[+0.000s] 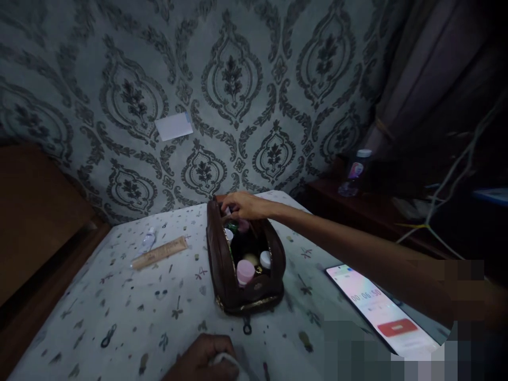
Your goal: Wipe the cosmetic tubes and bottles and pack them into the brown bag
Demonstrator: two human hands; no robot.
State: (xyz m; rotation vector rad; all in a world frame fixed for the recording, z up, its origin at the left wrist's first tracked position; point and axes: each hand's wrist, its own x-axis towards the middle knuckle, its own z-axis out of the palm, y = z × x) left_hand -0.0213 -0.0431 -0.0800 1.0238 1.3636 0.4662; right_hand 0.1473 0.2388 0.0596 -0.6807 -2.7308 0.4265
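A brown toiletry bag (222,270) stands unzipped on the patterned tablecloth (119,317), with several small bottles and jars inside, among them a pink-capped jar (245,271). My right hand (246,205) reaches across to the far end of the bag, its fingers curled down into the opening on an item I cannot make out. My left hand (202,360) rests at the near table edge, closed around something white (232,362).
A small clear tube (148,241) and a tan flat packet (159,253) lie left of the bag. A lit phone (381,312) showing a timer lies at the right. A plastic bottle (354,173) stands on a dark shelf behind, against the patterned wall.
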